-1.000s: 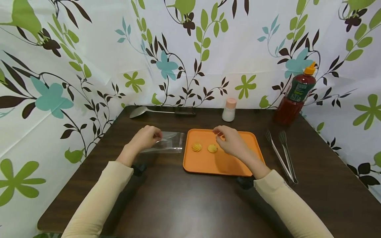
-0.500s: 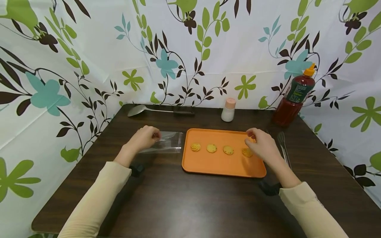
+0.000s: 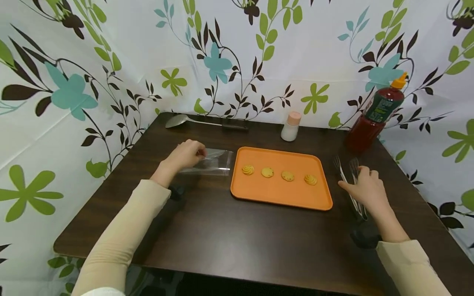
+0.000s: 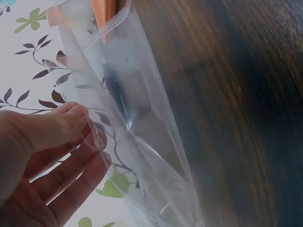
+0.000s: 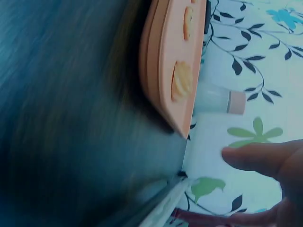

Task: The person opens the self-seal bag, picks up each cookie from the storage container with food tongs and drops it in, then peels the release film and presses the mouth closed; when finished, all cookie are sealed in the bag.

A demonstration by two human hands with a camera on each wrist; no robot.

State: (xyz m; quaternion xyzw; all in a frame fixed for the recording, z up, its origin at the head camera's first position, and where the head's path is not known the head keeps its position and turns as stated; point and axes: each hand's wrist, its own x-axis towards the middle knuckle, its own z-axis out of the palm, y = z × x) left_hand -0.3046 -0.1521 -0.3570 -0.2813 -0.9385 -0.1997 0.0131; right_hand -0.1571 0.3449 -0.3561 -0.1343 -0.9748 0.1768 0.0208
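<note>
My left hand (image 3: 185, 155) pinches the edge of a clear plastic bag (image 3: 219, 161) on the left side of the table. In the left wrist view, thumb and fingertips meet at the film of the bag (image 4: 151, 142), which stands partly lifted. My right hand (image 3: 367, 190) hovers over the metal tongs (image 3: 343, 176) at the right, thumb and fingers spread apart with nothing between them. It hides part of the tongs. In the right wrist view only the thumb and part of the fingers of the right hand (image 5: 279, 165) show.
An orange tray (image 3: 277, 195) with several cookies (image 3: 287, 176) in a row lies between the hands. Behind stand a pink-capped shaker (image 3: 290, 128) and a red sauce bottle (image 3: 374, 117). A ladle-like spoon (image 3: 203, 122) with a dark handle lies along the back edge.
My right hand has moved right, from over the tray to above the tongs. The left hand keeps its pinch on the bag. The head view has tilted down slightly.
</note>
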